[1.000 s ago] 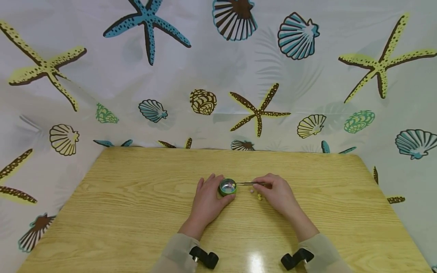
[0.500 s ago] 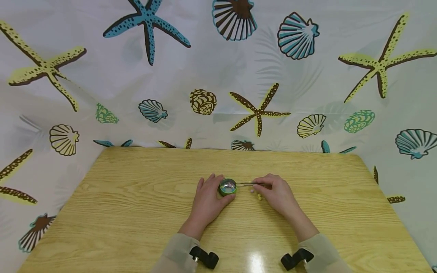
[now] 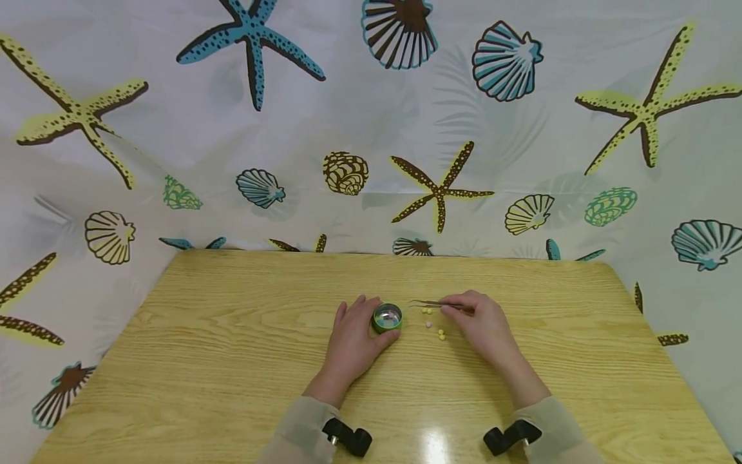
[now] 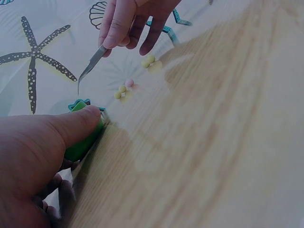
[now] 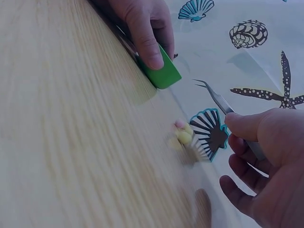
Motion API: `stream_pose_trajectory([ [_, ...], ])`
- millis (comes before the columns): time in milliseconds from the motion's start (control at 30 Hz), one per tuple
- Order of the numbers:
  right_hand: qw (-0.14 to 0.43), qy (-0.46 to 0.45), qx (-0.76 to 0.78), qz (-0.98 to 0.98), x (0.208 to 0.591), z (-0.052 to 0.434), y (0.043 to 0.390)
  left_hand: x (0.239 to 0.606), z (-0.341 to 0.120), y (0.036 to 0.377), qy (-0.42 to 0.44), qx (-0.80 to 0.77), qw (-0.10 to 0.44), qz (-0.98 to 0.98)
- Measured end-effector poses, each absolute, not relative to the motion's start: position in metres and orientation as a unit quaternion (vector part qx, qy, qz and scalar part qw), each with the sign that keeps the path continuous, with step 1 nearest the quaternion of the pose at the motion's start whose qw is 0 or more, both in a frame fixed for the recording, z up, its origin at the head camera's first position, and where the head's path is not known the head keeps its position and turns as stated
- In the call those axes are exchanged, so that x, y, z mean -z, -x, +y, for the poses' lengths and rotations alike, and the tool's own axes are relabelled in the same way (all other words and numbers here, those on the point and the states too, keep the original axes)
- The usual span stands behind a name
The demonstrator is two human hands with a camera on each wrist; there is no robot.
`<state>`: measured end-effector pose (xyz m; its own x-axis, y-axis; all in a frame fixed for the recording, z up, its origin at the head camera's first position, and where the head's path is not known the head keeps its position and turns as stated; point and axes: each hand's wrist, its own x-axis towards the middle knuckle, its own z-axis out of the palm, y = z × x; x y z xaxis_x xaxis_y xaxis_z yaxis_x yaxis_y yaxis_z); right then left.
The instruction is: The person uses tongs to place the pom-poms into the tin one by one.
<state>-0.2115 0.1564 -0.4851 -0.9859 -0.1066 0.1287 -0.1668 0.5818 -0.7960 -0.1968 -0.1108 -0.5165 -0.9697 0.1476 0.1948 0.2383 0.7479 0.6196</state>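
Left hand (image 3: 355, 340): thumb and fingers curled round a green tin (image 5: 164, 76), clamped on its side; hand and tin stand on the wooden tabletop (image 3: 243, 322). Tin upright, mouth up, with a bright metallic interior; its contents cannot be made out. Likely fault: a bump from the right, or a slack left thumb, could tilt or slide it.

Tweezers (image 5: 219, 100): bent-tipped, pointing left towards the tin, tips raised, slightly apart, nothing between them. Likely fault: the fine points could skid off a round surface if closed off-centre.

Far yellow pair (image 3: 426, 311): two beads, touching or nearly so, just right of the tin. Likely fault: a nudge on one could set its neighbour rolling.

Pink bead (image 3: 429, 325): single, between the two yellow pairs.

Near yellow pair (image 3: 442, 335): two beads close together, nearer the person. Likely fault: a low-passing hand could scatter them.

Right hand (image 3: 480, 321): thumb and finger pinched together on the tweezers' shank, other fingers loosely bent. Likely fault: too hard a squeeze could flick a bead away.
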Motion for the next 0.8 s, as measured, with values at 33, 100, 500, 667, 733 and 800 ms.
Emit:
stream_pose_trajectory([
  [33, 0.033, -0.075, -0.452, -0.888, 0.485, 0.158, 0.212, 0.517, -0.111, 0.197, 0.103, 0.340, 0.067, -0.932],
  [100, 0.030, -0.067, -0.455, -0.888, 0.484, 0.163, 0.213, 0.517, -0.111, 0.197, 0.103, 0.340, 0.066, -0.933],
  [500, 0.034, -0.061, -0.436, -0.897, 0.489, 0.183, 0.215, 0.519, -0.111, 0.197, 0.108, 0.338, 0.070, -0.932],
  [667, 0.035, -0.062, -0.420, -0.905, 0.491, 0.186, 0.215, 0.519, -0.111, 0.197, 0.108, 0.336, 0.071, -0.933],
  [733, 0.037, -0.063, -0.416, -0.906, 0.493, 0.187, 0.216, 0.519, -0.111, 0.197, 0.107, 0.335, 0.068, -0.934],
  [800, 0.037, -0.063, -0.415, -0.907, 0.494, 0.188, 0.216, 0.519, -0.111, 0.197, 0.107, 0.334, 0.070, -0.934],
])
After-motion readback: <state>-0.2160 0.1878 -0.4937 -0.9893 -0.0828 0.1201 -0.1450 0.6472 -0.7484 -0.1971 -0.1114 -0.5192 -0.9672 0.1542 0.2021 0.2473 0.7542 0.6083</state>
